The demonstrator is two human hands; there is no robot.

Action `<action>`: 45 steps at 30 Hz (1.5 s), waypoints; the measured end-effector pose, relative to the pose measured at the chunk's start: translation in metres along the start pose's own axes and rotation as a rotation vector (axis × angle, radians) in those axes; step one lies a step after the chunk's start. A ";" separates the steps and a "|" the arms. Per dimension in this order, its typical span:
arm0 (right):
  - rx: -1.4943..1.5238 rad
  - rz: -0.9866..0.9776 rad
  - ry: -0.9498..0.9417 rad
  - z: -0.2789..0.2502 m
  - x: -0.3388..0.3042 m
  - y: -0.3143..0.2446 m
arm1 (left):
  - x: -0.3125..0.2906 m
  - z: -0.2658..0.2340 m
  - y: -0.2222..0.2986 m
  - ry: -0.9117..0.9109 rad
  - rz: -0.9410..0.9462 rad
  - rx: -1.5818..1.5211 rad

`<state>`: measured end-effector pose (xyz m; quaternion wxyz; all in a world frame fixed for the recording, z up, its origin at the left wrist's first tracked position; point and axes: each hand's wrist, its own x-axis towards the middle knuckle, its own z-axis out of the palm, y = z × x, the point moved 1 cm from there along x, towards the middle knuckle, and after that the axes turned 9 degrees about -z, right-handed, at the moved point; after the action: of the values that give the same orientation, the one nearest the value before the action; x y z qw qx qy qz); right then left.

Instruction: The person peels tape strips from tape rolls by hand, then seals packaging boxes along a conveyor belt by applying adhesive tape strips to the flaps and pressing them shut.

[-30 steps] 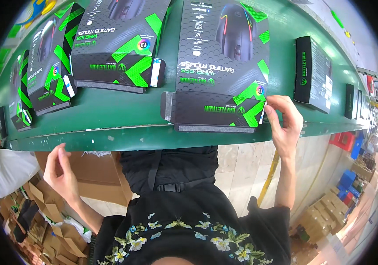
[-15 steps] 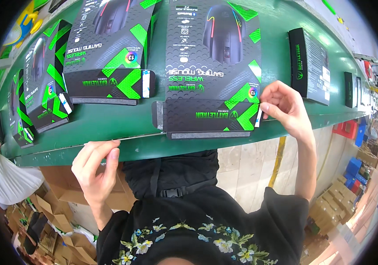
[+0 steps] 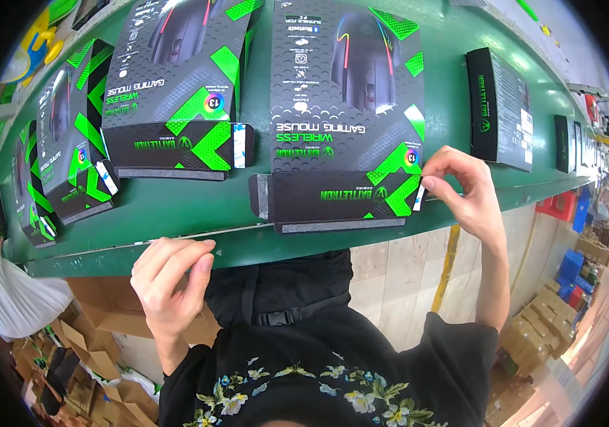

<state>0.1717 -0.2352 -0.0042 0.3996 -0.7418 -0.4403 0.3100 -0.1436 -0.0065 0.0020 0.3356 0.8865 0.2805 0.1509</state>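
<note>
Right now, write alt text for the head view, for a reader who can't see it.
A person's right hand is at the small side flap of a black and green mouse box on a green table. The left hand, holding nothing visible, is near the table's front edge. Three similar boxes lie left, dark boxes right.

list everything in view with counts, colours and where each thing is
Mouse boxes: four, black-grey and green, left to centre of bench
White strips: several, white, on box tabs
Dark boxes: at least three, black, bench's right
Workbench: one, green, across the top
Cartons: many, brown, lower left and right
Blue bins: several, blue, right
Red crate: one, red, right
White cloth or bag: one, white, left
Shirt: one, black with flowers, bottom
Left hand: one, bare, by bench's front edge
Right hand: one, bare, fingers at centre box's right tab
</note>
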 end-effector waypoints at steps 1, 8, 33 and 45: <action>0.001 -0.001 0.003 -0.001 0.002 -0.003 | 0.000 0.000 0.000 0.003 -0.001 -0.008; 0.015 0.066 -0.093 -0.004 0.001 -0.005 | 0.004 -0.001 0.002 -0.054 0.029 -0.070; 0.266 0.170 0.140 0.002 -0.005 -0.004 | 0.020 0.006 0.008 -0.115 0.074 -0.124; -0.348 -0.178 0.339 0.019 -0.037 -0.038 | 0.040 0.001 0.005 -0.130 0.133 -0.012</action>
<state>0.1252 -0.2515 0.0232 0.3598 -0.7991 -0.4773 0.0642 -0.1090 0.0139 0.0080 0.3477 0.9091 0.1976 0.1168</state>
